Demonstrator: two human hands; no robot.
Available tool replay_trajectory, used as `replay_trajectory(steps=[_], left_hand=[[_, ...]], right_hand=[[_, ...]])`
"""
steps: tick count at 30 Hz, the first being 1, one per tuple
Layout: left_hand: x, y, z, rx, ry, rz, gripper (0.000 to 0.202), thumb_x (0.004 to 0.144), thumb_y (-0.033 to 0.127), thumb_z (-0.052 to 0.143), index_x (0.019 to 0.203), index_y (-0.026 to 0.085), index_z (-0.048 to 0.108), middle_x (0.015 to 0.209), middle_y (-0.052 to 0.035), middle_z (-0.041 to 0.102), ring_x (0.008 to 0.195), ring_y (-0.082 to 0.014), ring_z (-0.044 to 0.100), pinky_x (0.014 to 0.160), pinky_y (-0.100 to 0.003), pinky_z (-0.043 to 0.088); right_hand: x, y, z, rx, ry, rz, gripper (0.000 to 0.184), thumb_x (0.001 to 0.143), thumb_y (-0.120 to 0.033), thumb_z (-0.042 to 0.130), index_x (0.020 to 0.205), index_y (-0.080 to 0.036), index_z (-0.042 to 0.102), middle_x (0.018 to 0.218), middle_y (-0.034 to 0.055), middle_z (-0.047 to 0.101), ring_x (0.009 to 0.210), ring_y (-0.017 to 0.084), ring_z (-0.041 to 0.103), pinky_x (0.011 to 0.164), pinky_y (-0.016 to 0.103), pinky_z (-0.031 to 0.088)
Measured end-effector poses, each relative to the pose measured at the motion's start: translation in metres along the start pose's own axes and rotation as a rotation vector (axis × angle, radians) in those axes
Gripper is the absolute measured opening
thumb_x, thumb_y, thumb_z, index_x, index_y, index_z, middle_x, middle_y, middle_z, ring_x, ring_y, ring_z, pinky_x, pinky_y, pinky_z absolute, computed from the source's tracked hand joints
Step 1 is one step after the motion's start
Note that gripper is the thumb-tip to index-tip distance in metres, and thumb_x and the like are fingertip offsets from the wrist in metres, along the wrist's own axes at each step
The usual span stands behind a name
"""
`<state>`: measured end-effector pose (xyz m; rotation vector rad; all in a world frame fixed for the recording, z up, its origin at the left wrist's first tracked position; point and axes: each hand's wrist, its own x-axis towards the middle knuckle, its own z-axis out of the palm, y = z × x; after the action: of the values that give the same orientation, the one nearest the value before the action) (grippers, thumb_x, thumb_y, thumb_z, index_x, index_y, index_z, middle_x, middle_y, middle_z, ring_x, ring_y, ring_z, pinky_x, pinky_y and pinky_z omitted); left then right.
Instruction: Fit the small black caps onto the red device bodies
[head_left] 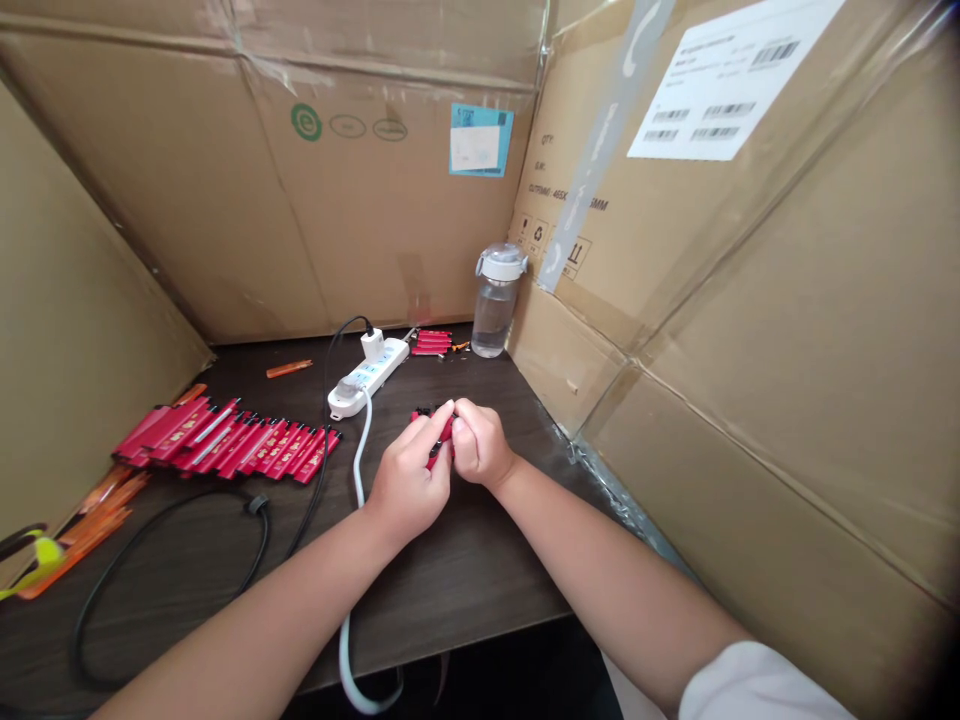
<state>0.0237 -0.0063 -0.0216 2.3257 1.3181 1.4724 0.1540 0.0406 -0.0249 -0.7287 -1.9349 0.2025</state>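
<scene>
My left hand (411,478) and my right hand (484,447) meet above the dark table, fingers pinched together around a small red piece (448,432). Most of that piece is hidden by the fingers, so its exact kind does not show. Just beyond the fingertips, more red with black parts (421,412) shows, partly covered by my hands. To the left lies a row of slim red pieces (251,447) with black ends and gold markings, packed side by side. A few similar red pieces (432,342) lie at the back.
A white power strip (369,378) with a plugged-in charger (373,346) stands behind my hands; its pale cord (360,450) runs to the front edge. A black cable (154,515) loops at left, near orange strips (94,530). A water bottle (495,305) stands against cardboard walls (300,220).
</scene>
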Motion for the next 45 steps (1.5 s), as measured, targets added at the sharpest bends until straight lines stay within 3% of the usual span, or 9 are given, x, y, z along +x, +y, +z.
replay_trajectory(steps=[7, 11, 14, 21, 32, 36, 45], left_hand=[[0.003, -0.003, -0.006, 0.038, -0.075, 0.022, 0.044, 0.086, 0.015, 0.044, 0.130, 0.018, 0.050, 0.102, -0.0091, 0.065, 0.092, -0.0182, 0.062, 0.082, -0.031, 0.052], [0.002, 0.001, -0.006, 0.082, -0.121, 0.010, 0.047, 0.085, 0.014, 0.043, 0.131, 0.017, 0.049, 0.102, -0.0100, 0.064, 0.092, -0.0194, 0.062, 0.084, -0.032, 0.052], [0.000, 0.005, -0.003, 0.121, -0.094, -0.002, 0.049, 0.084, 0.012, 0.042, 0.132, 0.017, 0.048, 0.101, -0.0099, 0.063, 0.094, -0.0203, 0.062, 0.086, -0.033, 0.051], [0.003, 0.004, 0.004, 0.206, -0.067, -0.081, 0.050, 0.082, 0.012, 0.042, 0.131, 0.016, 0.050, 0.088, -0.0084, 0.062, 0.078, -0.0182, 0.062, 0.071, -0.030, 0.052], [0.010, -0.002, 0.002, 0.206, -0.080, -0.177, 0.051, 0.079, 0.012, 0.045, 0.129, 0.016, 0.053, 0.088, -0.0088, 0.063, 0.080, -0.0209, 0.063, 0.074, -0.033, 0.052], [0.013, -0.003, 0.000, 0.172, -0.096, -0.213, 0.050, 0.077, 0.011, 0.046, 0.126, 0.014, 0.055, 0.087, -0.0095, 0.065, 0.082, -0.0218, 0.063, 0.075, -0.034, 0.052], [0.010, -0.003, 0.001, 0.172, -0.063, -0.183, 0.051, 0.078, 0.012, 0.046, 0.129, 0.016, 0.053, 0.085, -0.0084, 0.064, 0.077, -0.0200, 0.063, 0.071, -0.032, 0.053]], right_hand=[[0.003, 0.007, -0.008, 0.174, -0.138, -0.029, 0.019, 0.086, -0.020, 0.035, 0.068, -0.024, 0.030, 0.056, -0.0031, 0.041, 0.048, 0.012, 0.039, 0.051, 0.026, 0.034], [0.000, 0.007, -0.006, 0.175, -0.096, -0.026, 0.018, 0.086, -0.022, 0.033, 0.068, -0.024, 0.031, 0.055, -0.0032, 0.038, 0.048, 0.013, 0.038, 0.051, 0.027, 0.033], [-0.001, 0.005, 0.000, 0.126, -0.032, 0.013, 0.019, 0.086, -0.024, 0.031, 0.067, -0.024, 0.029, 0.054, -0.0028, 0.035, 0.048, 0.014, 0.037, 0.051, 0.029, 0.033], [0.002, 0.009, 0.016, 0.077, 0.090, 0.084, 0.024, 0.086, -0.025, 0.028, 0.062, -0.025, 0.026, 0.051, -0.0024, 0.032, 0.046, 0.014, 0.034, 0.049, 0.030, 0.029], [0.008, 0.007, 0.014, -0.131, 0.096, 0.044, 0.021, 0.083, -0.021, 0.032, 0.063, -0.025, 0.026, 0.052, -0.0013, 0.038, 0.047, 0.014, 0.037, 0.052, 0.029, 0.033], [0.009, 0.008, 0.013, -0.194, 0.036, 0.015, 0.018, 0.081, -0.021, 0.033, 0.064, -0.024, 0.029, 0.053, -0.0001, 0.041, 0.049, 0.015, 0.040, 0.052, 0.028, 0.034], [0.009, 0.003, 0.019, -0.054, 0.104, 0.154, 0.026, 0.085, -0.021, 0.030, 0.059, -0.024, 0.023, 0.049, -0.0022, 0.034, 0.044, 0.013, 0.035, 0.049, 0.028, 0.029]])
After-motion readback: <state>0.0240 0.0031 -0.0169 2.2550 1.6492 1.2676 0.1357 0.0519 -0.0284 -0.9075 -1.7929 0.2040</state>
